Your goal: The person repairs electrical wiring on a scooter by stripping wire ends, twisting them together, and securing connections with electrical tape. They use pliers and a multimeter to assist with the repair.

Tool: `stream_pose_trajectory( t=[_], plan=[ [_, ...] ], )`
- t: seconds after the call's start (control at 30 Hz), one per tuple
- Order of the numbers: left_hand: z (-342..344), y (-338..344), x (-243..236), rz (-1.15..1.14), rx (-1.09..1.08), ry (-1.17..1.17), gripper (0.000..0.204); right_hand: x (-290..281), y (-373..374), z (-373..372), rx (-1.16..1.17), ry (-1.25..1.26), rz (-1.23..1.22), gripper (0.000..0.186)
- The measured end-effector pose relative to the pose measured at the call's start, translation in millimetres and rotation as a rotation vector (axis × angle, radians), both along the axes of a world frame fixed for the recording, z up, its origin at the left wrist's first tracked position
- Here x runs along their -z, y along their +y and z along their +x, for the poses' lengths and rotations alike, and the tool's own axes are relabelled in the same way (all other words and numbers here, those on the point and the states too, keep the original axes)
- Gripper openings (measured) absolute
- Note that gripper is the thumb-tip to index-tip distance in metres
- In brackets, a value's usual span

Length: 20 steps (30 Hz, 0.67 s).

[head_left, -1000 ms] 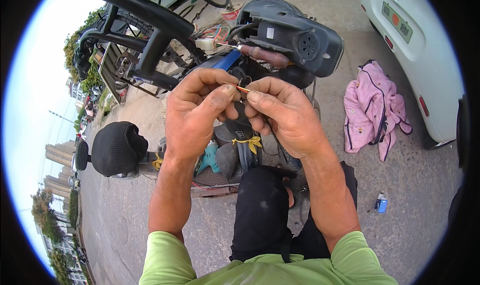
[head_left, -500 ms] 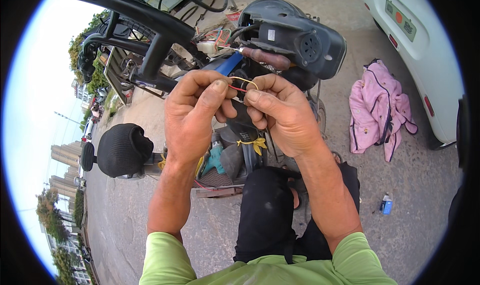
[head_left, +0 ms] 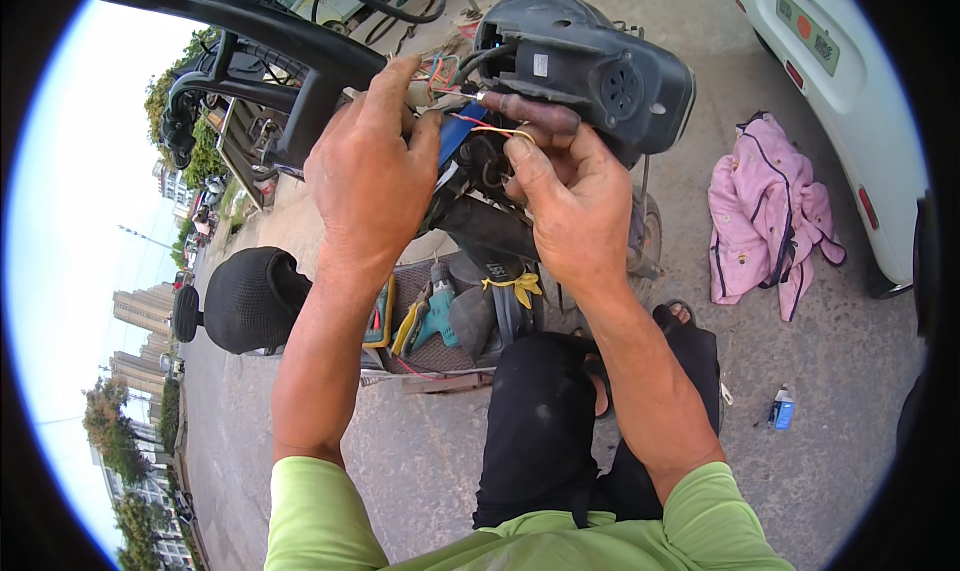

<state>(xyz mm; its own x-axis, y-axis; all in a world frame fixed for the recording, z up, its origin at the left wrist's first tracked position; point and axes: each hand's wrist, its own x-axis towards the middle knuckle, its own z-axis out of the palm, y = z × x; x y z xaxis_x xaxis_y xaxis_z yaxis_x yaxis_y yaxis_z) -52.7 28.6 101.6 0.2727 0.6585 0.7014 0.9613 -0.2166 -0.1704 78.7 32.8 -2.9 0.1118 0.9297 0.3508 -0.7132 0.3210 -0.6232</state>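
In my right hand [head_left: 580, 206], thumb and fingers pinch a thin yellow wire [head_left: 490, 129] with a red one beside it. My left hand [head_left: 365, 171] reaches up and away, back toward me, its thumb and forefinger apart near a pale connector [head_left: 420, 93] with several coloured wires. Its other fingers are partly hidden. A screwdriver [head_left: 530, 113] with a brown handle lies across the dark vehicle parts just above my right hand, its shaft pointing left. Beside it sits a large black plastic housing [head_left: 590, 76].
Below my hands, a footboard carries a teal power drill [head_left: 437, 316], a yellow-edged meter [head_left: 380, 316] and a yellow tied strip [head_left: 515, 291]. A black-covered round part [head_left: 252, 301] is at left. On the right lie a pink jacket [head_left: 770, 211] and a small blue box [head_left: 782, 409], near a white vehicle [head_left: 850, 101].
My left hand has let go of the wires and moved up and left toward the connector. My right hand keeps its pinch and has shifted slightly right.
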Motion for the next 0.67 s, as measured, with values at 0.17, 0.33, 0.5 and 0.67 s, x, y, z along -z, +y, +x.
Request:
stream_pose_trajectory(
  t=[0.17, 0.33, 0.5, 0.67],
  plan=[
    [-2.1, 4.7, 3.2, 0.041, -0.022, 0.024, 0.035, 5.2, 9.9, -8.3, 0.045, 0.025, 0.077, 0.025],
    [-6.1, 5.2, 8.3, 0.070, -0.083, -0.086, 0.035, -4.5, 14.6, -9.8, 0.007, 0.120, 0.219, 0.017],
    [-6.5, 8.1, 9.2, 0.063, 0.072, -0.086, 0.027, 0.7, 21.4, -6.3, 0.058, 0.054, 0.376, 0.011],
    [-11.4, 10.1, 11.3, 0.034, 0.101, -0.084, 0.028, -0.5, 19.9, 4.1, 0.100, -0.075, 0.480, 0.009]
  ],
)
